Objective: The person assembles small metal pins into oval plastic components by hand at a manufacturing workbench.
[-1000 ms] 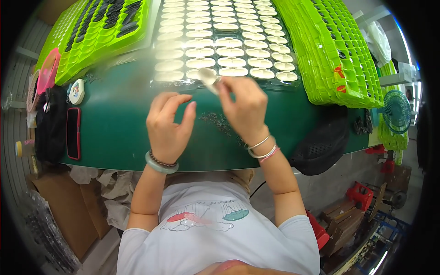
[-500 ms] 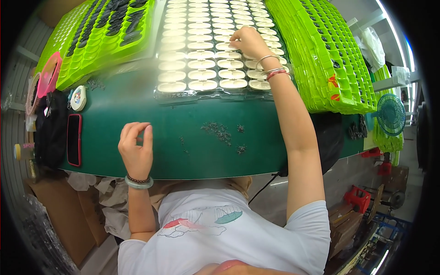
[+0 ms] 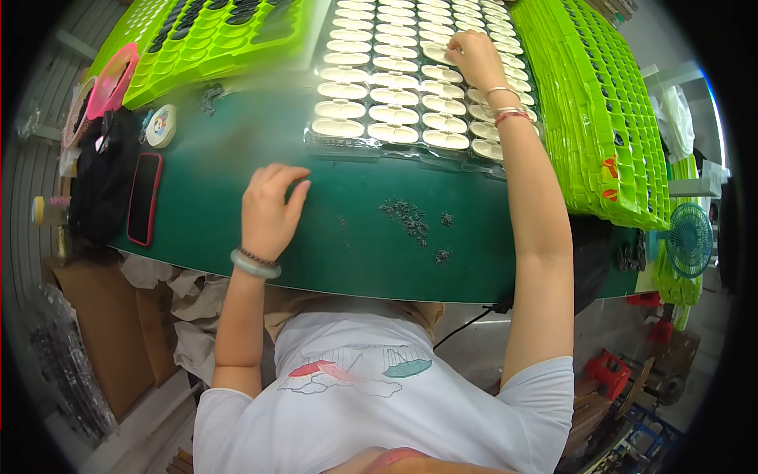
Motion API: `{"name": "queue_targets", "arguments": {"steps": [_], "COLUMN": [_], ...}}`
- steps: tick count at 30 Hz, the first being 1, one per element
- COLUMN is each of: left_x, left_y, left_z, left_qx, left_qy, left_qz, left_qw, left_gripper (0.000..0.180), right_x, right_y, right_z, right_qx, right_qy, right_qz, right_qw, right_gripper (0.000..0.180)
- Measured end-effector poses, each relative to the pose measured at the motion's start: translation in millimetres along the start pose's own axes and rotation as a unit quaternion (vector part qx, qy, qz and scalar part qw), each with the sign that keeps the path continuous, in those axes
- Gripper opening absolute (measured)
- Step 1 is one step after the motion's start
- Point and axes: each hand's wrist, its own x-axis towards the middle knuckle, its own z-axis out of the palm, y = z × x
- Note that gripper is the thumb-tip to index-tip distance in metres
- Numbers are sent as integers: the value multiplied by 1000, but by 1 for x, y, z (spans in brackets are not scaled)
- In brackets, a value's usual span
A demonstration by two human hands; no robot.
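Observation:
My right hand [image 3: 476, 62] reaches far over the table, its fingertips pinched together at the right end of a cream oval case [image 3: 437, 53]. Whatever lies between those fingertips is hidden. The case belongs to rows of similar open cream cases [image 3: 393, 114] set in a clear plastic tray [image 3: 379, 148]. Above the near table surface, my left hand [image 3: 272, 207] is loosely curled, with a small gap between thumb and fingers and nothing visible in it. To its right lie a pile of tiny dark pieces [image 3: 407, 219] and two smaller heaps.
Stacked green trays [image 3: 564, 118] rise right of the cases. Another green tray [image 3: 264, 67] with black oval parts stands at left. A red-edged phone [image 3: 144, 199], a round white case [image 3: 161, 126] and a pink basket [image 3: 118, 77] line the left side. A teal fan [image 3: 689, 239] is far right.
The view has shifted, so the table contents appear farther right and higher. My right hand stays among the cases, at a case farther up the rows. My left thumb and fingers show slightly more gap.

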Motion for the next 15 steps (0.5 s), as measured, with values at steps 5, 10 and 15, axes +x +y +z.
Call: {"name": "queue_targets", "arguments": {"steps": [5, 10, 15], "left_x": [16, 18, 25], "left_y": [4, 6, 5], "left_z": [17, 30, 33], "left_qx": [75, 146, 138], "left_qy": [-36, -30, -60], "left_qz": [73, 111, 125], "left_qw": [994, 983, 981], "left_gripper": [14, 12, 10], "right_x": [-26, -75, -127], "right_y": [-28, -97, -133], "right_z": [-35, -83, -104], "right_qx": [92, 237, 342], "right_qy": [105, 87, 86], "right_qz": [97, 99, 157], "right_qw": [986, 962, 922], "right_gripper": [14, 14, 10]}}
